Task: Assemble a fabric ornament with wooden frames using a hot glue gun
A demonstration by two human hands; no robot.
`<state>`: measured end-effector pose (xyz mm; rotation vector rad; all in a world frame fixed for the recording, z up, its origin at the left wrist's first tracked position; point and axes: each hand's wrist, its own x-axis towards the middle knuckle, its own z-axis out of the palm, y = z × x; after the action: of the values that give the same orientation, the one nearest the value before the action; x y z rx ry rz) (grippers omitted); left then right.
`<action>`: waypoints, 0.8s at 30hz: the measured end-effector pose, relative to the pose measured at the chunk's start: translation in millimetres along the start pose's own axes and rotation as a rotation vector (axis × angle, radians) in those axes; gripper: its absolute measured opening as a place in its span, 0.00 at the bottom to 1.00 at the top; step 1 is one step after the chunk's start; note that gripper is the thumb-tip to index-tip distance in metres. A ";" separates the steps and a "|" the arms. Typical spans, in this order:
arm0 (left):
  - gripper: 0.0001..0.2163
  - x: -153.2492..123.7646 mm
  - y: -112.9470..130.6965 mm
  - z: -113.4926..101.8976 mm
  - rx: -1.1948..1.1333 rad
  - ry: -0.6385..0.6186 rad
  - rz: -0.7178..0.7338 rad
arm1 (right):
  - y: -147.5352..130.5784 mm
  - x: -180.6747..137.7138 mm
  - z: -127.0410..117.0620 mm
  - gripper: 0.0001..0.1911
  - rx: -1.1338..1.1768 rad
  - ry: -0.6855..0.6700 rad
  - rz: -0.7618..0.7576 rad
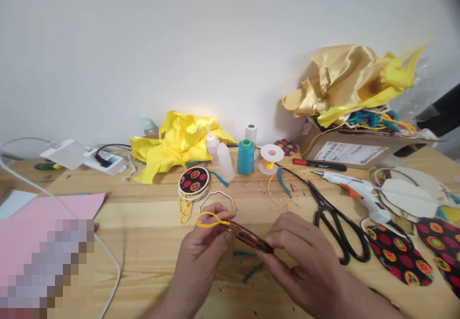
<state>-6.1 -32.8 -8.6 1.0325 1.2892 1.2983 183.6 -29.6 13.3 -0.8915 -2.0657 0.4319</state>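
Note:
Between my two hands is a thin dark fabric-covered disc (247, 236), tilted so that mostly its edge shows. A yellow cord loop (208, 220) comes off its left end. My left hand (206, 242) pinches the disc near the cord, and my right hand (300, 249) grips the opposite end. Beyond my left hand lies a stack of round patterned pieces (194, 181) with yellow cords hanging from it. A pale thin outline ring (223, 194) rests just behind my left fingers. Teal scraps (253, 271) lie on the table under the disc.
Black scissors (332, 223) and a white glue gun (354, 189) lie right of my hands, with patterned fabric (400, 256) beyond. Behind stand a teal thread cone (246, 157), a spool (271, 156) and white bottles (225, 161). A cardboard box (345, 149) holds cloth. A white cable (117, 266) crosses the left.

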 end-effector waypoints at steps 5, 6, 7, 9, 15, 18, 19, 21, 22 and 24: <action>0.22 0.2 -6.2 1.1 -0.141 -0.022 -0.159 | -0.9 -0.3 2.9 0.06 -0.086 0.002 -0.057; 0.22 0.8 -7.2 1.5 -0.170 -0.027 -0.169 | 0.3 -1.0 4.2 0.06 -0.114 0.001 -0.062; 0.21 1.4 -7.7 2.0 -0.195 -0.034 -0.171 | 1.9 -1.9 5.6 0.06 -0.151 -0.001 -0.072; 0.15 2.6 -6.8 3.4 -0.249 -0.056 -0.204 | 6.1 -4.1 8.4 0.06 -0.259 -0.019 -0.106; 0.14 -0.8 4.7 7.2 -0.472 -0.216 -0.439 | 11.7 -8.3 9.8 0.09 -0.553 -0.130 -0.280; 0.16 -3.4 6.5 8.3 -0.477 -0.325 -0.478 | 7.0 -8.5 11.1 0.13 -0.624 -0.175 -0.332; 0.15 -3.7 6.1 8.6 -0.461 -0.328 -0.481 | 5.2 -8.8 12.7 0.14 -0.639 -0.183 -0.344; 0.13 -3.5 4.4 9.4 -0.427 -0.308 -0.493 | 2.1 -9.8 17.3 0.15 -0.662 -0.201 -0.366; 0.13 -3.1 3.5 9.8 -0.417 -0.290 -0.500 | 0.9 -10.6 19.9 0.14 -0.670 -0.209 -0.378; 0.12 -2.2 2.1 10.7 -0.408 -0.256 -0.515 | -0.6 -12.2 24.7 0.14 -0.684 -0.214 -0.402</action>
<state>4.6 -33.3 -5.6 0.5098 0.9551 0.9399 168.6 -38.6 -7.9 -0.7903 -2.5661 -0.4437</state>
